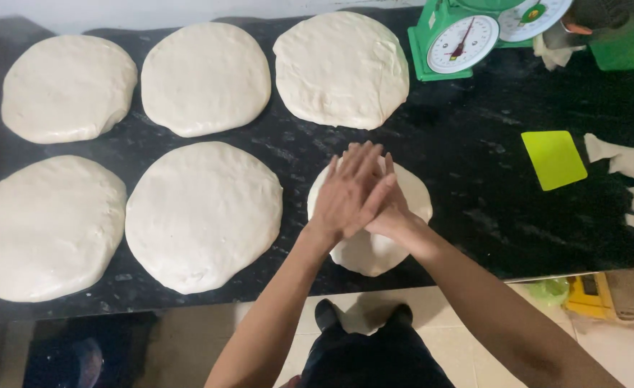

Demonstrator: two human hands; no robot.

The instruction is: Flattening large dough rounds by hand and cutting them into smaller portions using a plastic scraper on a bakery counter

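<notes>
Pressing on a dough round (371, 248) directly under both hands, which hide most of its top. Left hand (347, 192) lies flat, fingers spread, stacked crosswise over right hand (391, 210); both open-palmed and grasping nothing, only bearing down on the dough at the near counter (475, 144) edge. Both forearms reach forward, wrists crossing. This round looks smaller than the rest, so by my read it is only partly flattened. 5 flattened rounds look done: 2 left of the hands (203, 214) (47, 226), 3 beyond them (342, 68) (205, 77) (67, 88). Right of the hands lies a yellow-green scraper (553, 159), further right dough scraps (630, 159), and a green dial scale (455, 39) beyond.
</notes>
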